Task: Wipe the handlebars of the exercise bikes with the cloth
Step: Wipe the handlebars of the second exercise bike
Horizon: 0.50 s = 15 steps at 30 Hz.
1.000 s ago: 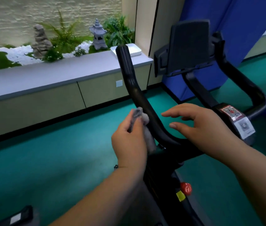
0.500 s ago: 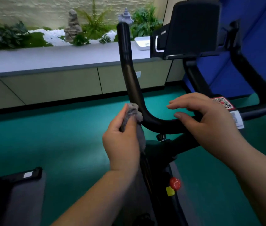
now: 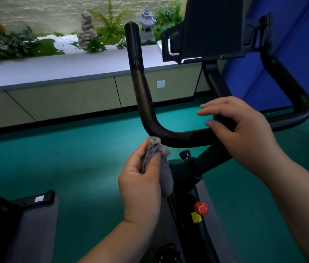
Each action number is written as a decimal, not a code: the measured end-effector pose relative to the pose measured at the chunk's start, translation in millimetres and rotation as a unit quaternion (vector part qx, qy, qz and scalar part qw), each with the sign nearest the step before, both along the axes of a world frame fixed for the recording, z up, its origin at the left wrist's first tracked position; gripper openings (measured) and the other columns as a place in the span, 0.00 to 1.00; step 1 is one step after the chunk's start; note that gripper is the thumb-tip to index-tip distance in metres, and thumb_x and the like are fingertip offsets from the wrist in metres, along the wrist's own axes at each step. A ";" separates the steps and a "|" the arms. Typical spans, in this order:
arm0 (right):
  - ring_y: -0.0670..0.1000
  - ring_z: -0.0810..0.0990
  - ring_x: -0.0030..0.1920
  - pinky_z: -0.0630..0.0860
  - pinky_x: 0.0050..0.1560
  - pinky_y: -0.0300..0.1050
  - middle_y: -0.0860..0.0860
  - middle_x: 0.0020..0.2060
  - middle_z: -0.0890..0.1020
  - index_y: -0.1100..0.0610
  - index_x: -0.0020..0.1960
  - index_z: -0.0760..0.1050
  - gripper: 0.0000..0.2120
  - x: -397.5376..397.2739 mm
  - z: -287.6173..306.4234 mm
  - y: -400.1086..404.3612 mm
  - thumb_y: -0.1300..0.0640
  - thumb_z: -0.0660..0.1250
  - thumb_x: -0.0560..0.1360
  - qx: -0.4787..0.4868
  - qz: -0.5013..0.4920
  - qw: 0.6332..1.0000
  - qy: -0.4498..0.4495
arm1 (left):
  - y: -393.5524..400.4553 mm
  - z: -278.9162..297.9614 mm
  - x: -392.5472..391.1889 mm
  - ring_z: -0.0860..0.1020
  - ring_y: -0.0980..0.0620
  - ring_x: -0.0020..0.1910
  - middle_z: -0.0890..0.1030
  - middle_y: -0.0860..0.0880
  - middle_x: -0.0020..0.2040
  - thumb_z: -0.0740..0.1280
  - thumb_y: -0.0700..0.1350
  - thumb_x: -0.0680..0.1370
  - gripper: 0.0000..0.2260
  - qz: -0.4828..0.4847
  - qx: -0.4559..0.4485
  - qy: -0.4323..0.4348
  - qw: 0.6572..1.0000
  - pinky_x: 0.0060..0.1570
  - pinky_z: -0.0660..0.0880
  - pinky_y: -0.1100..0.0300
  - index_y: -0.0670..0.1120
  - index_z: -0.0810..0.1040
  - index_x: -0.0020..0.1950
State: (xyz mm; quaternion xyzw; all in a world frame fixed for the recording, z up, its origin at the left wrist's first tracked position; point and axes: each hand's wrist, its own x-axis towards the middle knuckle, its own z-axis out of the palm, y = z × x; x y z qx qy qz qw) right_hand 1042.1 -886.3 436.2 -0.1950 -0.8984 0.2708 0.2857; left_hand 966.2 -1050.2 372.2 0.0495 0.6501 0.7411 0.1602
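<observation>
A black U-shaped handlebar (image 3: 140,88) of an exercise bike fills the middle of the head view, its left arm rising upright and its right arm (image 3: 292,88) curving back. My left hand (image 3: 140,183) pinches a bunched grey cloth (image 3: 159,158) just below the left bend of the bar; the cloth's top is close under the bar. My right hand (image 3: 241,130) rests over the bar's centre, fingers extended leftward and thumb beneath, covering the stem there. A black tablet holder (image 3: 212,29) stands above the bar.
A red knob (image 3: 200,208) sits on the bike frame below my hands. A second bike's base (image 3: 32,202) shows at lower left on green floor. A long cabinet ledge (image 3: 64,67) with plants and stone ornaments runs behind; a blue wall panel (image 3: 292,44) stands at right.
My left hand with the cloth has slid down the left arm of the handlebar to below its bend. The view has shifted rightwards; my right hand stays over the centre.
</observation>
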 end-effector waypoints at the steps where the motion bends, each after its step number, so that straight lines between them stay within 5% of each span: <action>1: 0.41 0.76 0.56 0.69 0.59 0.31 0.42 0.52 0.79 0.46 0.51 0.80 0.13 2.7 0.1 2.5 0.63 0.69 0.73 -0.002 -0.007 1.000 0.004 | 0.3 0.2 1.7 0.81 0.60 0.50 0.84 0.56 0.50 0.69 0.36 0.74 0.16 -0.013 0.012 -0.022 1.000 0.52 0.76 0.64 0.50 0.78 0.59; 8: 0.45 0.76 0.57 0.68 0.62 0.35 0.44 0.52 0.79 0.50 0.52 0.81 0.12 26.9 -7.0 15.9 0.63 0.70 0.72 0.012 -0.018 1.000 0.000 | 24.0 0.2 15.5 0.83 0.52 0.48 0.85 0.49 0.47 0.70 0.38 0.74 0.12 -0.020 0.025 -0.093 0.995 0.50 0.79 0.57 0.41 0.78 0.57; 15: 0.45 0.68 0.67 0.56 0.67 0.28 0.47 0.56 0.79 0.53 0.57 0.80 0.16 37.6 -15.4 18.4 0.64 0.71 0.72 0.023 0.019 0.998 -0.053 | 57.2 -3.4 43.2 0.83 0.51 0.45 0.85 0.47 0.44 0.72 0.41 0.73 0.10 -0.067 0.009 -0.144 0.987 0.45 0.79 0.58 0.42 0.80 0.53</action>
